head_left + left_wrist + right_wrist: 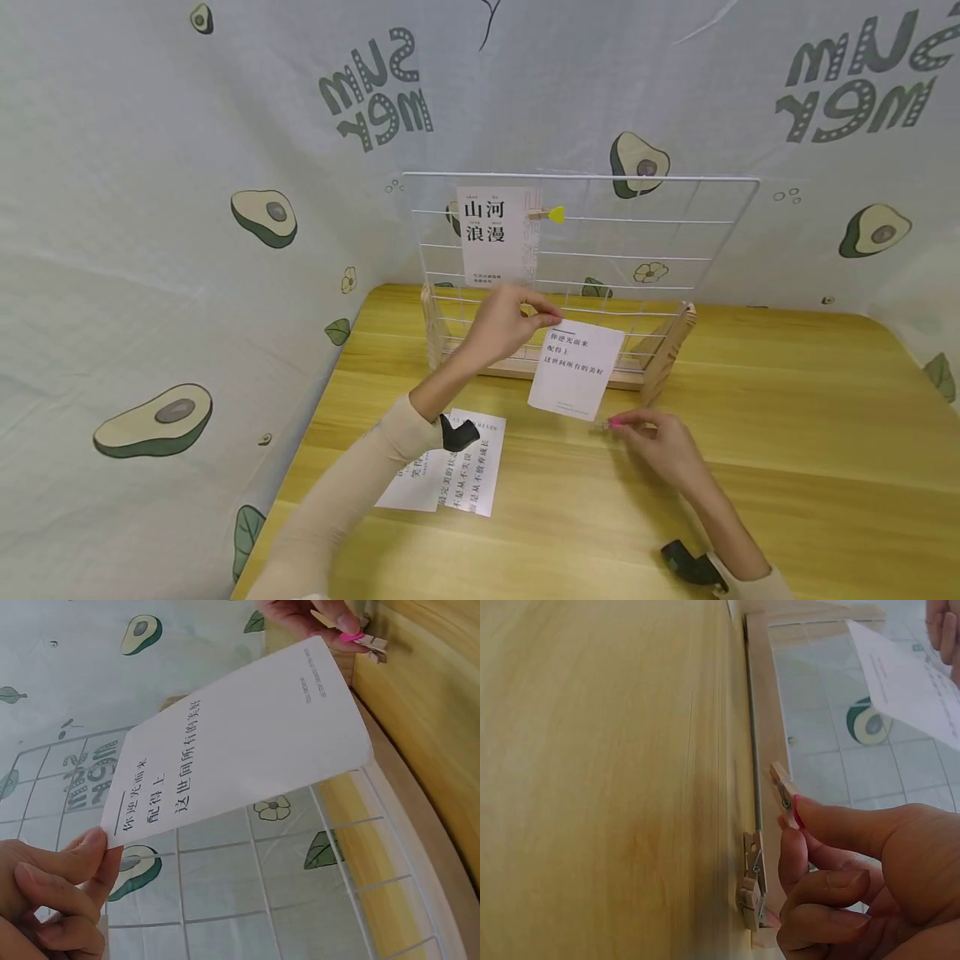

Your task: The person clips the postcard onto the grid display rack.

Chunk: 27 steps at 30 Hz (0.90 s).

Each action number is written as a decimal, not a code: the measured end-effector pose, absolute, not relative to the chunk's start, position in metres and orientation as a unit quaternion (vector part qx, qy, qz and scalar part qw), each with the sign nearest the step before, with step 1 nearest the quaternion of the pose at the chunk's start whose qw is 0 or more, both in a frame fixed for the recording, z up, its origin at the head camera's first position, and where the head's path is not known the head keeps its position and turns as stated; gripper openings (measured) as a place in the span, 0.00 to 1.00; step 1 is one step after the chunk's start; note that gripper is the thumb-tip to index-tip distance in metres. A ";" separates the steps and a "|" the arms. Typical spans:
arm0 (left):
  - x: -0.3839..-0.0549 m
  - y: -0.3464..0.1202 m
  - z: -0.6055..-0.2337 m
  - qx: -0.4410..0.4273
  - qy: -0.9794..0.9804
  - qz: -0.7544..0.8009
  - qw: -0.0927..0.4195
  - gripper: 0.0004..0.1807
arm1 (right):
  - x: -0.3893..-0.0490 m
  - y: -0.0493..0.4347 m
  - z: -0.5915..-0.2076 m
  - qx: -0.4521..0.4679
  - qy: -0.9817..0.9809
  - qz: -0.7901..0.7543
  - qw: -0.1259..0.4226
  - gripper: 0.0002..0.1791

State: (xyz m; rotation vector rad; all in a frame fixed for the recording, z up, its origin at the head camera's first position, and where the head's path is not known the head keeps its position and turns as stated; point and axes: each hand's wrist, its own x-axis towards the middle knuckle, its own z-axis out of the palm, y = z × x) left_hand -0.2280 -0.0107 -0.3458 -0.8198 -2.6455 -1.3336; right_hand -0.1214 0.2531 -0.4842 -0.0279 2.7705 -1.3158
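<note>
My left hand [510, 323] pinches a white card [576, 379] with printed Chinese text by its upper left corner. The card hangs tilted in front of the white wire grid [626, 255], and the left wrist view shows its printed face [247, 742]. Lower right of the card, my right hand [667, 448] pinches a small wooden clothespin [782, 784] with a pink decoration between thumb and forefinger. Another white card [498, 254] hangs on the grid's upper left, with a clothespin [542, 214] bearing a yellow decoration at its right edge.
Two printed cards [480, 475] lie overlapping on the wooden table [795, 400], partly behind the left sleeve [352, 483]. More wooden clothespins [751, 881] lie near my right hand. Wooden feet [667, 354] support the grid; a patterned cloth [150, 250] hangs behind.
</note>
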 end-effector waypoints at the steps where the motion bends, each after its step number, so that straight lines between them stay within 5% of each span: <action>1: -0.228 -0.008 -0.342 -0.269 -0.864 -0.423 0.049 0.03 | -0.121 0.253 -0.484 -0.009 0.904 -0.427 0.037 0.11; 27: -0.234 0.025 -0.250 -0.277 -0.822 -0.386 0.313 0.08 | -0.117 0.251 -0.480 0.003 0.909 -0.415 0.047 0.12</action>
